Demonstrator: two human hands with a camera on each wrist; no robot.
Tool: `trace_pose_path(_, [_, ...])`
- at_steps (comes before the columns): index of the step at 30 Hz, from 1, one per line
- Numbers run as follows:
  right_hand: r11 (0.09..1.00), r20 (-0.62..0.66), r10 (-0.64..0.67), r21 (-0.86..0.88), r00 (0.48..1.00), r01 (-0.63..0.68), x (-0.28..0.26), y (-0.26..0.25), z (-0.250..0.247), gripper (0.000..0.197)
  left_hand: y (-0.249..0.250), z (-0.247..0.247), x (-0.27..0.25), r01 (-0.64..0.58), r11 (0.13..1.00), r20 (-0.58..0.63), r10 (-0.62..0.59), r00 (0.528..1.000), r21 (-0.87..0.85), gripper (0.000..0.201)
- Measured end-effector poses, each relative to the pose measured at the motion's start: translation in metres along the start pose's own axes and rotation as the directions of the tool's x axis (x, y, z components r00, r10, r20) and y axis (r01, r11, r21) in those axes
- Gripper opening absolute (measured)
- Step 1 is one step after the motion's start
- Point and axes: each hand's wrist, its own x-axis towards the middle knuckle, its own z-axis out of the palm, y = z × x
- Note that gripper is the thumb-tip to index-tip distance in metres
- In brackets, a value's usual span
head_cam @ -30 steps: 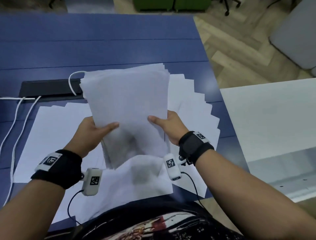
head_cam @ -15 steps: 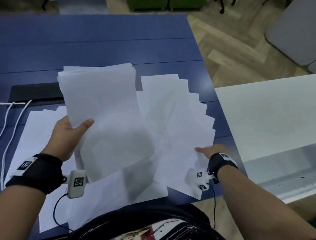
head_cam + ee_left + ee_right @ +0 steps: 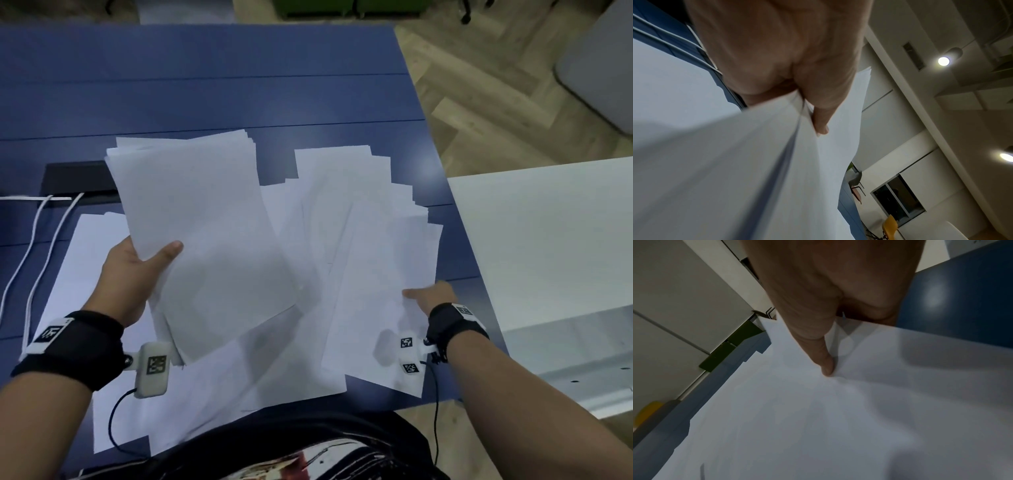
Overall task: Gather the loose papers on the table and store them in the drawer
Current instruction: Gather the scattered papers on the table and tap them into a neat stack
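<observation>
Left hand (image 3: 132, 274): grips paper stack (image 3: 205, 246), frame centre-left. Right hand (image 3: 433, 296): pinches fanned sheets (image 3: 376, 274) on blue table (image 3: 205, 85), lower right.

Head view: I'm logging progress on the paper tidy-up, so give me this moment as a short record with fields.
left hand: grips the gathered paper stack, lifted off the table
right hand: thumb on top of the fanned sheets at their right edge; fingers hidden beneath
table: blue, more loose sheets lying at left
cables: white, far left
drawer: not identifiable
</observation>
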Motion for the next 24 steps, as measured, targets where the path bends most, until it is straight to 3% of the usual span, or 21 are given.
trace_pose_path(3, [0.992, -0.048, -0.019, 0.120, 0.999, 0.025, 0.002, -0.001, -0.001, 0.052, -0.002, -0.003, -0.002, 0.021, 1.000, -0.006, -0.021, 1.000, -0.016, 0.031])
trace_pose_path(7, [0.941, -0.015, -0.104, 0.323, 0.994, 0.104, -0.002, -0.021, -0.006, 0.020, -0.004, -0.002, -0.004, 0.033, 0.999, -0.014, -0.033, 0.999, -0.021, 0.030])
trace_pose_path(11, [0.909, -0.003, -0.213, 0.365, 0.977, 0.199, -0.002, -0.056, -0.020, 0.019, -0.009, -0.002, -0.001, 0.055, 0.998, 0.008, -0.055, 0.998, -0.014, 0.029])
trace_pose_path(15, [0.956, -0.075, -0.252, 0.135, 0.965, 0.261, 0.016, -0.091, -0.021, 0.050, -0.020, 0.000, 0.007, 0.094, 0.994, -0.001, -0.094, 0.996, -0.049, 0.029])
trace_pose_path(17, [0.978, -0.079, -0.207, -0.015, 0.975, 0.207, 0.028, -0.109, -0.011, 0.081, -0.024, 0.002, 0.011, 0.111, 0.991, -0.003, -0.111, 0.994, -0.073, 0.029])
trace_pose_path(20, [0.976, -0.101, -0.082, -0.211, 0.992, 0.059, 0.031, -0.127, 0.006, 0.113, -0.028, 0.005, 0.017, 0.134, 0.986, -0.005, -0.135, 0.991, -0.103, 0.029])
trace_pose_path(24, [0.948, -0.148, -0.013, -0.317, 0.989, -0.034, 0.028, -0.141, 0.020, 0.133, -0.027, 0.007, 0.022, 0.145, 0.983, -0.002, -0.146, 0.989, -0.112, 0.030])
